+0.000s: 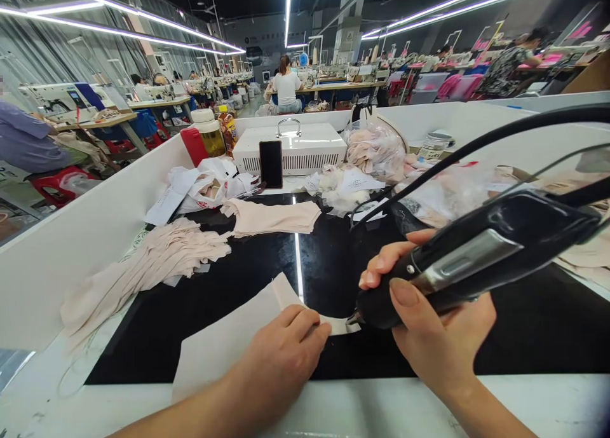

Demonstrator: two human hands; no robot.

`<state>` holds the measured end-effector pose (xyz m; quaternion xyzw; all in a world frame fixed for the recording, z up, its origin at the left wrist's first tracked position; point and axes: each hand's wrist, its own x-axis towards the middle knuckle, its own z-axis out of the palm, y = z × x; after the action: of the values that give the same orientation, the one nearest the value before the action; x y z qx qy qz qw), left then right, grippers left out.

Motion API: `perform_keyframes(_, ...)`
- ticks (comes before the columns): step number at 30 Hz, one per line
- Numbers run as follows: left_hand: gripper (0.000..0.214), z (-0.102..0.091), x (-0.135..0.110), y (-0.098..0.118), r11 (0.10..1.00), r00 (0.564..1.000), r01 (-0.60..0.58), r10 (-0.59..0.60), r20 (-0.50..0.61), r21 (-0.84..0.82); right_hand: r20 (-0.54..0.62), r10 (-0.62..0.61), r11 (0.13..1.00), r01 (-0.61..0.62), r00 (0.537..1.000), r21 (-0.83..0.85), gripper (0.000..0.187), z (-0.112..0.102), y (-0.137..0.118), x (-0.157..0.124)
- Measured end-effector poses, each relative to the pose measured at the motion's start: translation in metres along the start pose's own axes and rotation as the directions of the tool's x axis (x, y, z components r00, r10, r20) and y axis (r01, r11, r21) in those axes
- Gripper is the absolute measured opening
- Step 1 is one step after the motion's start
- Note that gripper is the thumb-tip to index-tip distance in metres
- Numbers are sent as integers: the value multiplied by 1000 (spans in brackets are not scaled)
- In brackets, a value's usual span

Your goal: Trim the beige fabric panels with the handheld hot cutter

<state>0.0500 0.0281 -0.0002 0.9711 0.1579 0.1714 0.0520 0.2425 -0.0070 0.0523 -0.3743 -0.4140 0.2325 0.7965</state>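
My right hand [436, 323] is wrapped round a black corded handheld tool [457, 266] with a silver lever along its side. Its narrow metal tip [353, 319] meets the end of a pale strip of a fabric piece [233, 327]. The fingers of my left hand [286, 349] are bent and pressed together on that piece, close to the strip. The fabric lies partly on the black mat [362, 355], and my left hand and forearm hide some of it. Behind it lies a small stack of beige fabric pieces [274, 217]; a larger fanned pile [157, 260] is at the left.
A white vented box [293, 149] with a phone [271, 164] leaning on it stands at the back. Plastic bags [374, 149] of fabric lie behind and right. The tool's black cable [457, 152] arches overhead at right. White side walls [86, 253] edge the table.
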Motion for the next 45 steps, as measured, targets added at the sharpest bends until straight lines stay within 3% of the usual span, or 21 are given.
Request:
perform_keyframes(8,34,3,-6,5,995,996,87,-86,9,-48,15,8,1000,-8,1000,12,42,1,-3,0)
perform_keyframes(14,42,5,-9,8,993,993,104,-107,-47,-52,-2,34,999,-34,999,23,43,10,-4,0)
perform_keyframes(21,42,2,-6,14,994,994,104,-106,-37,-39,47,29,1000,-29,998,9,42,15,0,0)
perform_keyframes(26,39,3,-3,17,993,991,113,-114,-76,-22,57,40,999,-40,998,3,37,12,-1,0)
perform_keyframes(32,34,1,-1,20,993,991,113,-111,-79,16,35,55,998,-56,998,27,45,19,1,0)
perform_keyframes(38,32,5,0,21,989,980,146,-141,-142,28,18,51,998,-51,999,-24,38,26,0,1)
perform_keyframes(45,29,3,0,21,989,983,142,-136,-127,38,34,61,998,-61,998,11,47,28,3,4)
